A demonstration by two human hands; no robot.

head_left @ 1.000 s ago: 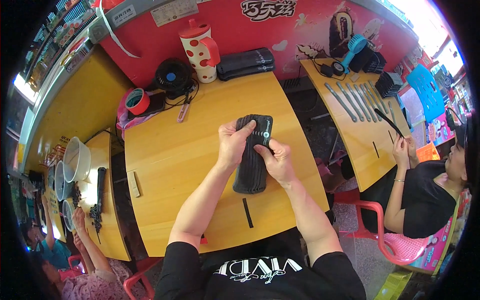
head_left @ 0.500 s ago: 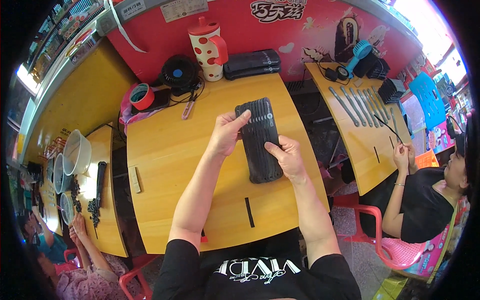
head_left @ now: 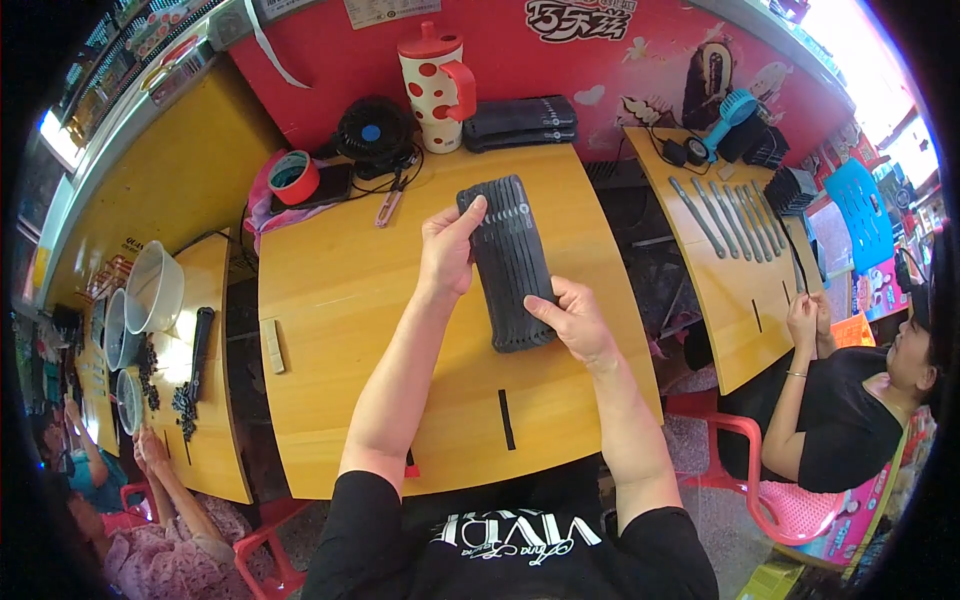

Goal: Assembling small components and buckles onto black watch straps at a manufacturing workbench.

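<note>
A thick stack of flat black straps [head_left: 510, 285] is held above the wooden table, its strips lined up edge to edge. My left hand [head_left: 449, 245] is closed on its upper left side, thumb laid over the front. Lower down, my right hand [head_left: 577, 322] grips the right edge with the thumb pressed on the straps. Fingers behind the stack are hidden. On the table [head_left: 350, 330] below lies a single black strip [head_left: 507, 420], near the front edge.
Along the back stand a small black fan [head_left: 374, 135], a dotted tumbler [head_left: 432, 90] and more stacked black straps [head_left: 520, 122]. A red tape roll [head_left: 294, 178] and box cutter [head_left: 389, 207] lie nearby. To the right, a person [head_left: 840, 400] handles a thin black strip beside laid-out straps [head_left: 732, 218].
Both hands still hold the stack, which has shifted slightly left and up over the table. The view has turned a little. The person at right has lowered their strip toward the table edge.
</note>
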